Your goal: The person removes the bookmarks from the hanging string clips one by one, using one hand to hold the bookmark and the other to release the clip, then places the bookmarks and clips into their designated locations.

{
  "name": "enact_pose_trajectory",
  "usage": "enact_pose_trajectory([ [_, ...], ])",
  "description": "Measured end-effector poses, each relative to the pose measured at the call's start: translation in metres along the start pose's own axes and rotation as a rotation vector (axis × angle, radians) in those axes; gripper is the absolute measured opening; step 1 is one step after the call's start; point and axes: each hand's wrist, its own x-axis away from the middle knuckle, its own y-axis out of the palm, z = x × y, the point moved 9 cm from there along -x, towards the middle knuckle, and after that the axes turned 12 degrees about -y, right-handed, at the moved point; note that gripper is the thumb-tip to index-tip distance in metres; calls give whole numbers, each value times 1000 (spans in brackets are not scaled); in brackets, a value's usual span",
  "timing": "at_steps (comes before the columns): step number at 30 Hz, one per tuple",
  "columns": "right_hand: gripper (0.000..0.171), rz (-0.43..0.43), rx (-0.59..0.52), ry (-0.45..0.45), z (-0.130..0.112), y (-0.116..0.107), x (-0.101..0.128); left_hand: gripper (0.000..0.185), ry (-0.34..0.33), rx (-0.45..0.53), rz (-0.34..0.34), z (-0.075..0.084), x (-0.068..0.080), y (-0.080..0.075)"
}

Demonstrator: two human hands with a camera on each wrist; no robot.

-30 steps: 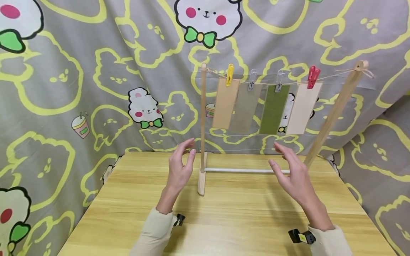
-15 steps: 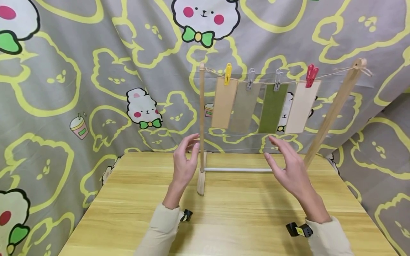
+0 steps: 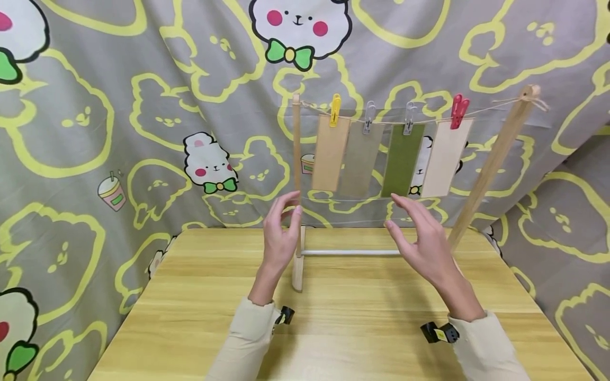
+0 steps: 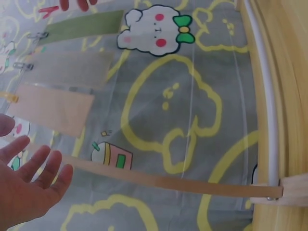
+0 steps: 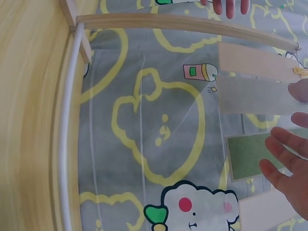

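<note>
My left hand is raised beside the left post of a wooden stand, its fingers loosely curved and holding nothing; the left wrist view shows the palm open. In front of the hanging cards, my right hand is up with thumb and fingers apart, nothing between them. From the string hang a tan card, a grey card, a green card and a cream card. A yellow clothespin, two clear clothespins and a red clothespin clip them.
The stand's right post leans outward in the head view. A white rod joins the posts low down, above a wood-grain table. Behind hangs a grey patterned cloth. Small black cameras sit at both wrists.
My left hand has moved right and slightly up, to the left post. My right hand has shifted a little left and up. The head view has turned slightly; the cards hang as before.
</note>
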Motion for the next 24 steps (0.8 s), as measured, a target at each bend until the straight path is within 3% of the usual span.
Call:
enact_pose_trajectory([
  [12,57,26,-4,-36,-3,2,-15,30,58,-6,33,2,-9,8],
  [24,57,24,-12,-68,-8,9,-28,36,-23,32,-25,2,-14,21],
])
